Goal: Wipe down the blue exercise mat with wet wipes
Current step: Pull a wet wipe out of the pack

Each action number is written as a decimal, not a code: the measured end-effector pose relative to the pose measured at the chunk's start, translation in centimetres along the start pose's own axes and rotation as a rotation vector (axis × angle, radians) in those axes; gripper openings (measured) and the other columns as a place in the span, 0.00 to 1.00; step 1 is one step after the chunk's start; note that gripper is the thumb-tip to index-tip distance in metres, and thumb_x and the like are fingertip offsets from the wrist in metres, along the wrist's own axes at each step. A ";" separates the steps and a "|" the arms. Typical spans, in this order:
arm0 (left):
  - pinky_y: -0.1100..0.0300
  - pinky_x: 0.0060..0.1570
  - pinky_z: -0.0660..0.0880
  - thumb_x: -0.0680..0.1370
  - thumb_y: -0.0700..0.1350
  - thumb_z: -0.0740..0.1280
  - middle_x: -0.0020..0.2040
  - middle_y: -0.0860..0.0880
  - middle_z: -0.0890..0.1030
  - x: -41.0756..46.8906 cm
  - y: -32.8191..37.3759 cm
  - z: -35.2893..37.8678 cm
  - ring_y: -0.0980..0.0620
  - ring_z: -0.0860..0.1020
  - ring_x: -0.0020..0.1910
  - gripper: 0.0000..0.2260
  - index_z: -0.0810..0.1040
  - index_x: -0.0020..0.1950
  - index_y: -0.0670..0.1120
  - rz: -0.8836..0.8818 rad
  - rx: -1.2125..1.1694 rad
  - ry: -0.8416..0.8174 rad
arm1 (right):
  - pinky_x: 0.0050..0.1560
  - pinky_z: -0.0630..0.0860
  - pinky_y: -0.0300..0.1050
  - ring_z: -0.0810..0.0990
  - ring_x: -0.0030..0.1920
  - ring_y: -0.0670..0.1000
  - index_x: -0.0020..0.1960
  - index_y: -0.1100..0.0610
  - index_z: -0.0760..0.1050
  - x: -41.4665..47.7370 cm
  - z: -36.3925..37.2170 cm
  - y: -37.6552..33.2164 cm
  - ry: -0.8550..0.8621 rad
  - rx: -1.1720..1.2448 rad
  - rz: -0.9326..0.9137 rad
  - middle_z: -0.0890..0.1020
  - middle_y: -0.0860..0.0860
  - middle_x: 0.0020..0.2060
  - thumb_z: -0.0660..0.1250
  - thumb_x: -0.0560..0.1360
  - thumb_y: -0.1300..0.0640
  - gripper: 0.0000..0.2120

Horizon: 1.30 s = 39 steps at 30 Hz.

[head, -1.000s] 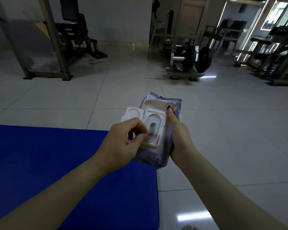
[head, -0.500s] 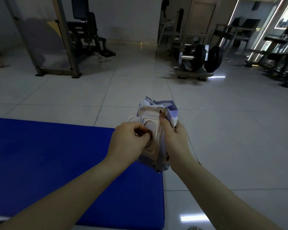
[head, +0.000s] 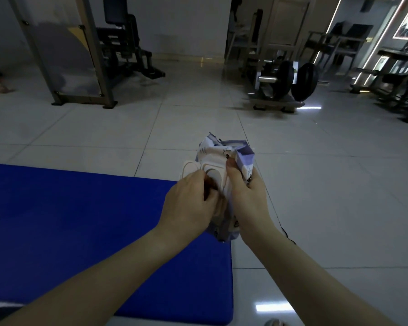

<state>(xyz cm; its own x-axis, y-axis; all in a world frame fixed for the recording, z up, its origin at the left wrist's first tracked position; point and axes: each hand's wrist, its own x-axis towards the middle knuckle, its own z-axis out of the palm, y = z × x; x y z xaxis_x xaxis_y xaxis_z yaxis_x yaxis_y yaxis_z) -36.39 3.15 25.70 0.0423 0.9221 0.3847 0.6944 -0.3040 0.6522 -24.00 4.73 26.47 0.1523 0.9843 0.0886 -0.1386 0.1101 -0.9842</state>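
A blue exercise mat (head: pixel 80 222) lies on the tiled floor, filling the lower left. Above its right end I hold a purple-and-white pack of wet wipes (head: pixel 224 158) with its white flip lid open. My right hand (head: pixel 247 198) grips the pack's right side, thumb across the front. My left hand (head: pixel 193 203) has its fingers curled at the dispensing opening and pinches there; what it pinches is hidden by the fingers.
Grey floor tiles (head: pixel 327 208) spread to the right of the mat. A weight machine frame (head: pixel 85 67) stands at the back left. A rack with black weight plates (head: pixel 290 83) sits at the back right, with benches (head: pixel 398 90) beyond.
My left hand has pressed closer onto the pack's opening, covering it more. The pack has crumpled and tilted slightly in my right hand. The view has shifted a little.
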 end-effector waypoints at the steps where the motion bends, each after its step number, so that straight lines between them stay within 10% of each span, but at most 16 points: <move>1: 0.65 0.34 0.72 0.81 0.48 0.64 0.40 0.55 0.76 0.0 -0.1 0.0 0.56 0.74 0.37 0.04 0.74 0.47 0.49 0.007 -0.004 -0.003 | 0.42 0.83 0.42 0.86 0.45 0.46 0.58 0.51 0.77 0.1 0.0 0.0 0.002 0.008 0.007 0.86 0.49 0.46 0.65 0.81 0.46 0.11; 19: 0.58 0.41 0.80 0.80 0.46 0.69 0.41 0.51 0.81 0.7 -0.2 -0.9 0.55 0.79 0.41 0.05 0.78 0.47 0.46 -0.134 -0.321 -0.112 | 0.49 0.84 0.52 0.86 0.48 0.51 0.59 0.55 0.77 0.8 -0.5 0.4 0.043 -0.002 0.038 0.86 0.53 0.48 0.66 0.80 0.46 0.14; 27: 0.52 0.42 0.81 0.82 0.45 0.66 0.40 0.50 0.82 1.0 0.0 -1.4 0.50 0.80 0.40 0.06 0.79 0.46 0.47 -0.162 -0.247 -0.183 | 0.40 0.83 0.41 0.86 0.45 0.48 0.57 0.55 0.78 0.9 -0.7 0.2 0.047 0.003 0.065 0.86 0.52 0.46 0.65 0.81 0.46 0.13; 39: 0.58 0.50 0.78 0.83 0.41 0.59 0.45 0.45 0.80 3.8 -0.1 -6.8 0.51 0.79 0.46 0.09 0.77 0.49 0.41 -0.303 -1.046 -0.225 | 0.47 0.83 0.48 0.86 0.49 0.54 0.57 0.55 0.79 1.4 -1.3 0.4 0.035 -0.010 0.250 0.86 0.54 0.48 0.67 0.79 0.42 0.18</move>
<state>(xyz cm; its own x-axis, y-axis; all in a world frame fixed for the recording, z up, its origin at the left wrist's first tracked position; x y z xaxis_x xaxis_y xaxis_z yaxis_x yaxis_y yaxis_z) -41.24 5.08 31.55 0.1764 0.9826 0.0584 -0.2453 -0.0136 0.9694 -22.59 6.01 26.02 0.1486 0.9753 -0.1633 -0.1666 -0.1381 -0.9763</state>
